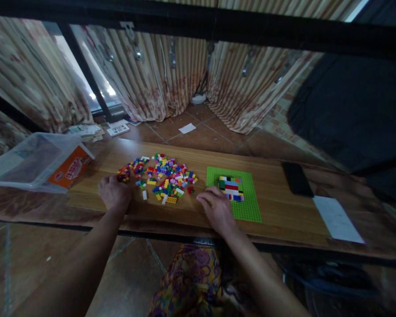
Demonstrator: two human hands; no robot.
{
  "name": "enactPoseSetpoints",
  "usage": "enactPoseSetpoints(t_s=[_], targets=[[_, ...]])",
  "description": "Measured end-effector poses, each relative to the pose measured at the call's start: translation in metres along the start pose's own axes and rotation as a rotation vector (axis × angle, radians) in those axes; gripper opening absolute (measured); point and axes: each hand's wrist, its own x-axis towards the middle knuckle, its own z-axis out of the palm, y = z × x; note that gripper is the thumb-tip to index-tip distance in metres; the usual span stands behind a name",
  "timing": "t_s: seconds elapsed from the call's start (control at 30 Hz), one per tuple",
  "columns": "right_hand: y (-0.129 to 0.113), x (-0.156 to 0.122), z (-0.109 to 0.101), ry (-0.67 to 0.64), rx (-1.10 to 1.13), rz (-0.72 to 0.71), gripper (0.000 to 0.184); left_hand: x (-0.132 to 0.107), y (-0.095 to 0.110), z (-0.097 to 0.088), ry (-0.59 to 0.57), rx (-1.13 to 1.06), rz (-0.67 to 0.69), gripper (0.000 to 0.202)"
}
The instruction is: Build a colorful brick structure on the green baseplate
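Note:
A loose pile of small, many-coloured toy building bricks lies spread on the wooden table. At its left edge rests my left hand, fingers curled next to some red and orange bricks; what they hold, if anything, is hidden. My right hand is closed in a pinch just left of a green baseplate, and I cannot make out what is between the fingertips. On that baseplate stands a block of bricks with white, red, blue and black rows, partly behind my right hand. A single red brick lies between pile and baseplate.
A clear plastic bin with an orange label stands at the table's left end. Right of the baseplate lie a black phone and a white sheet of paper. Beyond the table are a tiled floor and striped curtains.

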Motion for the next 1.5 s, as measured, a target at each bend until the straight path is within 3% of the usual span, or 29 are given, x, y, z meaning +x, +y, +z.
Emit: enactPoseSetpoints(t_s=[0.17,0.37,0.67,1.07,1.3,1.5], targets=[[0.042,-0.034,-0.041,0.19,-0.05,0.066,0.022,0.001,0.001,-0.001,-0.024,-0.003,-0.009,0.039],[0.078,-0.038,-0.071,0.25,-0.194,0.117,0.033,0.001,0.002,-0.002,-0.022,0.004,0.007,0.042],[0.088,-0.035,-0.065,0.221,-0.27,0.146,0.031,0.002,0.004,-0.002,-0.028,0.015,-0.029,0.044],[0.069,-0.031,-0.061,0.29,-0.178,0.301,0.026,0.002,0.003,-0.001,-0.01,0.025,-0.001,0.041],[0.078,-0.032,-0.056,0.401,0.018,0.526,0.045,0.003,0.003,-0.001,-0.027,0.031,-0.011,0.042],[0.085,-0.025,-0.045,0.4,0.097,0.631,0.055,0.002,0.005,-0.002,-0.023,0.027,-0.014,0.044]])
